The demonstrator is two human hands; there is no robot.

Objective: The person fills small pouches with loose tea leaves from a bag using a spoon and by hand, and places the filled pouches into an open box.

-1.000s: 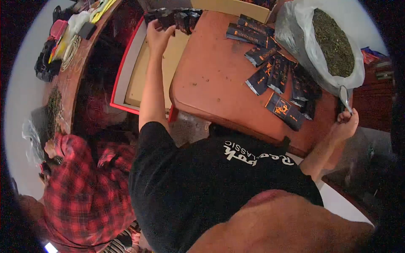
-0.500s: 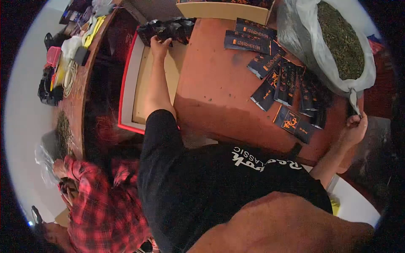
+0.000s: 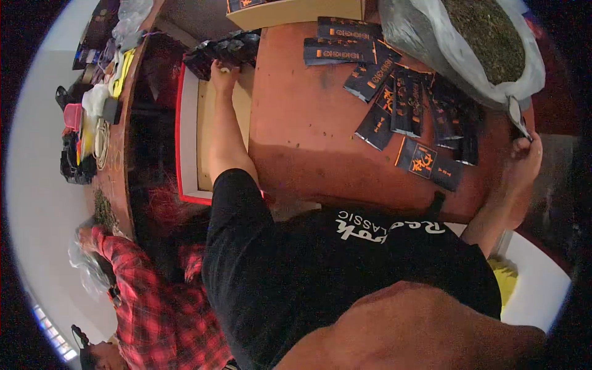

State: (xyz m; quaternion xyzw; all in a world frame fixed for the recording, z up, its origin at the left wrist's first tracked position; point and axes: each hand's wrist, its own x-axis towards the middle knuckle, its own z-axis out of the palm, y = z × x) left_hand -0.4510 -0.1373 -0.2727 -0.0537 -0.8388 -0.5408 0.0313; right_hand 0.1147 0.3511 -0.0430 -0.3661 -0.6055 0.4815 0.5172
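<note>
My left hand [image 3: 224, 79] reaches into the far end of a shallow red-edged box [image 3: 183, 132]. Its thumb and fingers are apart, against a row of standing black pouches [image 3: 222, 52]. In my right hand [image 3: 526, 161], at the table's right edge, the fingers are closed round the thin handle of a metal scoop [image 3: 516, 114]. The scoop's head is beside the rim of a large white plastic bag [image 3: 435, 43], which is full of dried, chopped green-brown leaf [image 3: 487, 40]. Several flat black packets with orange print [image 3: 407, 108] lie fanned out between the hands.
A cardboard box [image 3: 299, 15] stands at the table's far edge. Dark crumbs dot the reddish tabletop [image 3: 296, 117]. To the left, a person in a red checked shirt [image 3: 154, 296] works at another table [image 3: 117, 160] with clutter and loose leaf on it. Yellow material [image 3: 504, 280] lies low on the right.
The view has shifted, so the table things appear further left and higher. Both hands keep nearly the same places at the pouches and on the scoop. The other person has leaned lower.
</note>
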